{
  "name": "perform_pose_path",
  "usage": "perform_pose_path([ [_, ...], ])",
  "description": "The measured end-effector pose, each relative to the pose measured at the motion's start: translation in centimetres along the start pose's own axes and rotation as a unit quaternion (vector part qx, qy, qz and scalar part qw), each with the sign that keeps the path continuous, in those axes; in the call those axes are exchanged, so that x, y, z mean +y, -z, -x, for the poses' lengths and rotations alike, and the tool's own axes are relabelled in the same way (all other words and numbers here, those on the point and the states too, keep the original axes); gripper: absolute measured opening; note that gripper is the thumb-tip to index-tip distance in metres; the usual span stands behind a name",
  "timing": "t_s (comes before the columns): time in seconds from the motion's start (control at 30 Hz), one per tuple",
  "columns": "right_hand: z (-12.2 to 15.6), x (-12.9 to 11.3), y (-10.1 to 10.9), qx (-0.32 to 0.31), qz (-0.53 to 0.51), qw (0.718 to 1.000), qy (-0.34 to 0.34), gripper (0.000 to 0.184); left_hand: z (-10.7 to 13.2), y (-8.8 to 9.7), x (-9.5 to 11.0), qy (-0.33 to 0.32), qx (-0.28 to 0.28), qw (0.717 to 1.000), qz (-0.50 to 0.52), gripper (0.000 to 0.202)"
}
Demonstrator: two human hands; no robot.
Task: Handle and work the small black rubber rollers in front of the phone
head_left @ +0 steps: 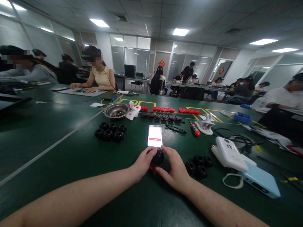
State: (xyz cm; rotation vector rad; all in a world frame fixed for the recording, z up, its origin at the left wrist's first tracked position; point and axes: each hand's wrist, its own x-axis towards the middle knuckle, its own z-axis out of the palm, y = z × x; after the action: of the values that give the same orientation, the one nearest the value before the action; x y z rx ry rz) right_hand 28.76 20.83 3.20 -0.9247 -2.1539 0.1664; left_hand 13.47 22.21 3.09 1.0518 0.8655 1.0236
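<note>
Just below a lit phone [155, 138], a black toy wheel [159, 157] is between my two hands. My left hand [144, 162] is closed on its left side, thumb over the top. My right hand [174, 167] curves round the other side, index finger near the phone's lower edge and thumb low by the wheel; its exact contact is partly hidden. Several matching black wheels [108, 135] stand grouped on the left. More black wheels [201, 171] lie close to my right wrist.
Beyond the phone are a black toy strip [163, 117], red plastic strips [163, 109], a metal bowl [116, 111], black glasses [175, 129] and a screwdriver [195, 130]. At right lie a white device [230, 153], a light-blue power bank [260, 179] and cables. People sit around the tables.
</note>
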Motion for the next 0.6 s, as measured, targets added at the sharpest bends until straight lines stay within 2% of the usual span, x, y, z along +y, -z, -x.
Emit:
perform_pose_path([
  [0.07,0.13,0.06,-0.15,0.014,-0.015,0.999,-0.049,0.06,0.29,-0.14,0.14,-0.01,0.01,1.0,-0.002,0.037],
  [0.13,0.09,0.14,-0.16,0.007,-0.02,0.996,-0.081,0.046,0.53,-0.21,0.25,-0.014,-0.002,1.0,-0.017,0.037],
  [0.23,-0.18,0.04,0.01,-0.021,-0.011,0.998,-0.063,0.03,0.5,-0.05,0.22,-0.015,-0.025,0.999,-0.026,0.04],
  [0.4,-0.36,-0.34,0.07,-0.023,0.016,1.0,0.011,0.046,-0.13,0.33,0.01,0.018,-0.012,1.0,-0.022,0.04],
  [0.53,-0.29,-0.18,0.02,0.005,0.001,1.0,-0.029,0.056,0.25,0.07,0.47,-0.018,0.016,0.999,-0.021,0.037],
  [0.6,-0.31,-0.05,0.1,0.008,-0.001,0.998,-0.057,0.046,0.54,-0.08,0.76,-0.019,0.017,0.999,-0.026,0.04],
])
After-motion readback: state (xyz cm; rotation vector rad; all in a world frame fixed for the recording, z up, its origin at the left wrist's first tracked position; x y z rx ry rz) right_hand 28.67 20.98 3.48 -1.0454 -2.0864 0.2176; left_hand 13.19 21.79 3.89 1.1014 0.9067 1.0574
